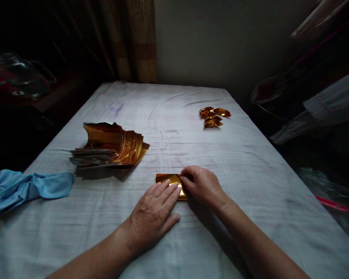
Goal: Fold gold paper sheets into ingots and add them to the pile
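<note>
A shiny gold foil paper (166, 178), folded into a small rectangle, lies flat on the cloth-covered table (174, 232) in front of me. My left hand (158, 207) rests on it with the fingers stretched out, pressing its near left part. At the paper's right end, my right hand (203, 186) pinches the far corner between thumb and curled fingers. To the left stands a curved stack of gold foil sheets (119, 145). Several folded gold foil pieces (213, 123) sit together toward the far right of the table.
A crumpled blue cloth (31, 190) lies at the table's left. Beyond that edge is a glass jug (23, 77) in shadow. A curtain (139, 42) and a wall (215, 42) bound the far side. Past the right edge are a pink handle (331, 203) and hanging white fabric (334, 100).
</note>
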### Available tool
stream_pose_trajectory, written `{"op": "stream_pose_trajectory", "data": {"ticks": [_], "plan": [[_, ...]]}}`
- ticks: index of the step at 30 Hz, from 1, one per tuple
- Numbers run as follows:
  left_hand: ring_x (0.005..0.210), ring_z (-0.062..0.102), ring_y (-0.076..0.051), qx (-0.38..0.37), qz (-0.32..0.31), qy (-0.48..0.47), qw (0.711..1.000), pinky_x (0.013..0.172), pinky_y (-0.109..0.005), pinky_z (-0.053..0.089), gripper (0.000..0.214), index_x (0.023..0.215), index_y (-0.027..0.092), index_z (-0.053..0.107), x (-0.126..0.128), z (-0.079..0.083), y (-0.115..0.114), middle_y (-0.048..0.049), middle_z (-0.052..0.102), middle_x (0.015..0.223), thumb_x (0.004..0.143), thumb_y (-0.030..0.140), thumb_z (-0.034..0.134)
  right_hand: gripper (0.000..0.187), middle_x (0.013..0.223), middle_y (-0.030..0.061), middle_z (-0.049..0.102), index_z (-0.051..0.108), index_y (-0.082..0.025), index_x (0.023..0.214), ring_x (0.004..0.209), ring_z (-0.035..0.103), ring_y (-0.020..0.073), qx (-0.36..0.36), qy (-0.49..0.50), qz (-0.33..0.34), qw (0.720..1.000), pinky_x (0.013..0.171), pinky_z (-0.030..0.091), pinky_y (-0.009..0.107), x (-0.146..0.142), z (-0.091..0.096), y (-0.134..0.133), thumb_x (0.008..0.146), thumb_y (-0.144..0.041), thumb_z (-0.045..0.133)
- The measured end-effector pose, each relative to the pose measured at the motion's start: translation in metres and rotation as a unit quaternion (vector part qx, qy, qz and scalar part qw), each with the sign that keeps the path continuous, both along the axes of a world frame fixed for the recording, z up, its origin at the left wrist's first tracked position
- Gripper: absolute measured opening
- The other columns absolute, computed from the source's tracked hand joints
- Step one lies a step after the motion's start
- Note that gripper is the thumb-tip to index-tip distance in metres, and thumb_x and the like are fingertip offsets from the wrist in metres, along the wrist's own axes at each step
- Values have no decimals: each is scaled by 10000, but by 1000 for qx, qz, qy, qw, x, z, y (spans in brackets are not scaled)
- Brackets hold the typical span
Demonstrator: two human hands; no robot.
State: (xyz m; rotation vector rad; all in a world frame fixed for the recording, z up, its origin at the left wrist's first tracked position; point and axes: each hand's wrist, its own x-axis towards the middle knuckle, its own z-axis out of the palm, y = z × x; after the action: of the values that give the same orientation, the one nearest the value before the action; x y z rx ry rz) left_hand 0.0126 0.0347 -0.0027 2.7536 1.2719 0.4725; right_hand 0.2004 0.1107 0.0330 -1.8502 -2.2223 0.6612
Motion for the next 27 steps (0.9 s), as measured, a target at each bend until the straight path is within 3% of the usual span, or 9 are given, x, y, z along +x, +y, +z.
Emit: {"op": "stream_pose_trajectory", "data": {"ticks": [8, 22, 27], "plan": [[1417, 425, -292, -5, 9, 2, 1000, 1183, -495, 320, 540, 1456, 148, 436, 1, -2, -1, -125, 524, 1480, 989, 412, 502, 141, 914, 7, 765, 752, -264, 899, 839, 686, 178, 31, 6, 9, 999, 694, 417, 264, 1, -8, 2, 879, -231, 616], [1412, 432, -297, -10, 14, -6, 1000, 1167, -489, 349, 564, 1477, 158, 396, 1, -3, -1, -132, 528, 1475, 985, 413, 503, 109, 879, 0, 752, 727, -250, 867, 806, 678, 171, 52, 27, -6, 998, 685, 419, 263, 1, -14, 0, 862, -235, 619], [1408, 440, -281, -8, 24, -36, 999, 1165, -486, 357, 518, 1433, 150, 408, 1, -4, -2, -149, 546, 1453, 975, 363, 522, 126, 891, 15, 702, 676, -216, 951, 750, 642, 163, 114, 82, -19, 990, 684, 440, 266, 5, -25, -6, 843, -211, 611]]}}
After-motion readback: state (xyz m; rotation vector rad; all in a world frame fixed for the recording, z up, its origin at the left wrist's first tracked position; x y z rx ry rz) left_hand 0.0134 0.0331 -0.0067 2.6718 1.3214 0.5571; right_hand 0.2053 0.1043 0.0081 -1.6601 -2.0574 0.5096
